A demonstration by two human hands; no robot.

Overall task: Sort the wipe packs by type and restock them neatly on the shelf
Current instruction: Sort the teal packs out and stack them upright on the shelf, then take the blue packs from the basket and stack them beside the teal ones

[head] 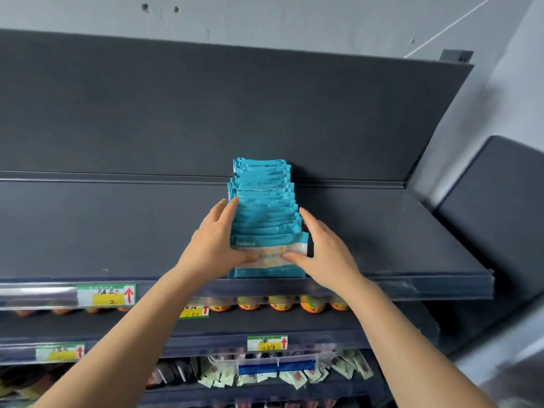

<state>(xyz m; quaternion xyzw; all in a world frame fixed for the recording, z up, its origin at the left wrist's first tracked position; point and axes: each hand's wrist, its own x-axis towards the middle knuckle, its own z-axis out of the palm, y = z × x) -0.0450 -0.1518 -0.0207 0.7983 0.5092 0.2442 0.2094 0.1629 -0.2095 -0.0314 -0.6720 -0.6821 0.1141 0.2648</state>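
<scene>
A single row of several turquoise wipe packs (pixel 263 201) stands on the dark top shelf (pixel 103 231), running from the back panel to the front lip. The front pack (pixel 269 245) faces me, with a pale label across its middle. My left hand (pixel 215 245) lies along the row's left side with its fingers straight and its thumb on the front pack's face. My right hand (pixel 323 254) lies along the right side in the same way, thumb on the label. Both hands press the row between them.
Green and yellow price tags (pixel 107 295) sit on the shelf's front rail. Orange-lidded jars (pixel 281 303) line the shelf below, and small sachets (pixel 265 375) fill a lower one. A dark panel (pixel 500 216) stands at the right. Bare shelf lies on either side of the row.
</scene>
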